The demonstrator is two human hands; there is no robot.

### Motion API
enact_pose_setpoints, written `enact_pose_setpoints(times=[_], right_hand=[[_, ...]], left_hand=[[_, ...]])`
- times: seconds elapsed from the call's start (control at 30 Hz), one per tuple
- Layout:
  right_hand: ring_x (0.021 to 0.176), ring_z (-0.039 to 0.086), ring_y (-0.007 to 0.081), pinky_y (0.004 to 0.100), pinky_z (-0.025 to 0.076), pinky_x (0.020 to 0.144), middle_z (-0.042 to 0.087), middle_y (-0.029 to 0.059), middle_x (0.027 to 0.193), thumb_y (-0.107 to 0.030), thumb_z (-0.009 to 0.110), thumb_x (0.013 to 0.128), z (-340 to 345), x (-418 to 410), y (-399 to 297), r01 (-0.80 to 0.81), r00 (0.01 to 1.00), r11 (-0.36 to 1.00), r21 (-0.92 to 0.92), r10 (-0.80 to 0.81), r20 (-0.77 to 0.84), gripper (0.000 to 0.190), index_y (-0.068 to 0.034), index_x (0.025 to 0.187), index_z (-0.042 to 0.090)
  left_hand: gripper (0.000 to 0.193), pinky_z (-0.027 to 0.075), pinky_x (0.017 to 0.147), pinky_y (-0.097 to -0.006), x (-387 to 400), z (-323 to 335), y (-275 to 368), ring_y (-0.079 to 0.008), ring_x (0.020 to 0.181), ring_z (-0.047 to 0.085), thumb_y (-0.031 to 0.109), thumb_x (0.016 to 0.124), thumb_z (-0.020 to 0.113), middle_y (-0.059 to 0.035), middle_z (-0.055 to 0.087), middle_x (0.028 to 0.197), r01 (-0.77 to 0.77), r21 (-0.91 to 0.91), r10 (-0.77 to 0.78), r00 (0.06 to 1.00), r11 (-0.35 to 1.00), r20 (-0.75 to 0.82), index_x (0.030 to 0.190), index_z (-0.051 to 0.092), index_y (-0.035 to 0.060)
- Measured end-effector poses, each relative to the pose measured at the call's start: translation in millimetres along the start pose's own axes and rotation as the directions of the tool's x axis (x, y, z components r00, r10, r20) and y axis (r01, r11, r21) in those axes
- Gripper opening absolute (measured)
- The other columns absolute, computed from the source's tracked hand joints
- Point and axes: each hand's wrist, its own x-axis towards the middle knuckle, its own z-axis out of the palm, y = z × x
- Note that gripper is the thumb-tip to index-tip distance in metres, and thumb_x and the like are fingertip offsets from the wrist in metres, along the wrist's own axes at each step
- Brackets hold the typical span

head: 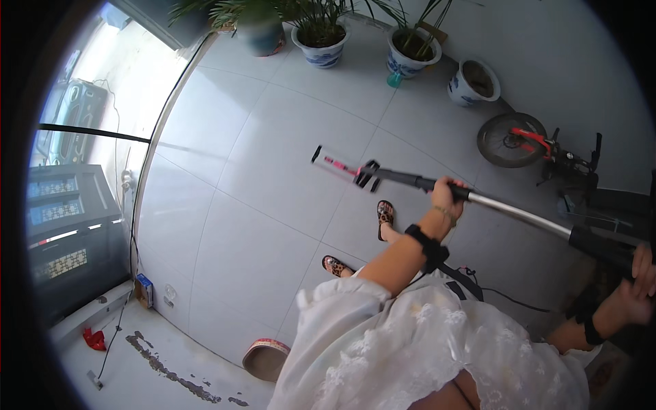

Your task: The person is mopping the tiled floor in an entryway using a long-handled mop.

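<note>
A long pole tool with a silver metal shaft [517, 212] and black grips slants across the right half of the view. My left hand [449, 196] is closed around its black section near the middle. At the right edge, my right hand [640, 282] is at the thick black handle; its fingers look partly extended, and how firmly it holds is unclear. The pole's far end carries a black clamp-like bracket [368, 175] and a narrow frame with pink parts, above the tiled floor and just beyond my sandalled feet.
Potted plants in blue-and-white pots [322, 48] line the far wall, near a soil-filled pot [474, 83] and a small bicycle [512, 140]. A round container [265, 359] is at the lower left. A glass doorway and a dark door [82, 230] are at left; a cable runs behind me.
</note>
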Motion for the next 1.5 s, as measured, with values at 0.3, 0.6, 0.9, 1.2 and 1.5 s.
enact_pose_setpoints(times=[0.3, 0.6, 0.9, 1.2, 1.5], right_hand=[[0.042, 0.026, 0.0108, 0.0279, 0.025, 0.055, 0.025, -0.0008, 0.043, -0.015, 0.039, 0.065, 32.8, 17.5, 107.4, 0.169, 0.984, 0.986, -0.006, -0.169, -0.063, 0.015, -0.013, 0.055, 0.028], [0.044, 0.025, 0.0102, 0.0283, 0.025, 0.058, 0.023, -0.0012, 0.043, -0.012, 0.041, 0.057, 3.1, 104.8, 90.7, 0.127, 0.983, 0.984, 0.122, -0.108, -0.149, 0.017, -0.014, 0.051, 0.026], [0.045, 0.027, 0.0104, 0.027, 0.028, 0.061, 0.025, -0.002, 0.045, -0.012, 0.041, 0.062, 156.1, 97.2, 123.0, -0.088, 0.986, 0.913, 0.398, 0.022, 0.168, 0.016, -0.014, 0.052, 0.029], [0.047, 0.032, 0.0107, 0.0283, 0.029, 0.061, 0.032, -0.001, 0.046, -0.015, 0.038, 0.068, 405.4, -40.3, 138.0, -0.284, 0.792, 0.804, 0.522, -0.111, 0.601, 0.015, -0.013, 0.055, 0.031], [0.044, 0.033, 0.0099, 0.0269, 0.029, 0.058, 0.034, -0.0007, 0.046, -0.016, 0.038, 0.071, 451.9, -63.4, 93.7, -0.542, 0.535, 0.727, 0.421, -0.088, 0.84, 0.015, -0.013, 0.056, 0.033]], left_hand=[[0.01, 0.046, 0.056, -0.0323, 113.8, 83.5, 97.8, -0.0196, 0.052, 0.046, 0.004, 0.068, 0.043, -0.0086, 0.042, 0.058, -0.016, 0.21, -0.028, 0.978, 0.978, 0.207, 0.074, 0.036, 0.0016], [0.017, 0.051, 0.056, -0.036, 36.9, 91.6, 146.6, -0.0219, 0.057, 0.055, 0.005, 0.068, 0.046, -0.012, 0.049, 0.068, -0.23, 0.087, 0.217, 0.966, 0.969, 0.141, 0.081, 0.038, -0.0018], [0.019, 0.052, 0.058, -0.0364, -98.3, -25.8, 294.7, -0.024, 0.063, 0.055, 0.004, 0.068, 0.048, -0.0134, 0.047, 0.072, -0.522, -0.194, 0.54, 0.839, 0.831, 0.058, 0.082, 0.037, -0.0018], [0.015, 0.05, 0.054, -0.0309, -253.1, -247.7, 454.8, -0.0203, 0.059, 0.054, 0.009, 0.069, 0.049, -0.0111, 0.052, 0.066, -0.757, -0.3, 0.778, 0.625, 0.581, -0.071, 0.078, 0.041, 0.0015], [0.016, 0.049, 0.056, -0.0314, -322.4, -347.7, 358.5, -0.0195, 0.06, 0.052, 0.009, 0.067, 0.05, -0.0093, 0.048, 0.066, -0.79, -0.562, 0.809, 0.487, 0.245, -0.331, 0.079, 0.04, 0.0042]])
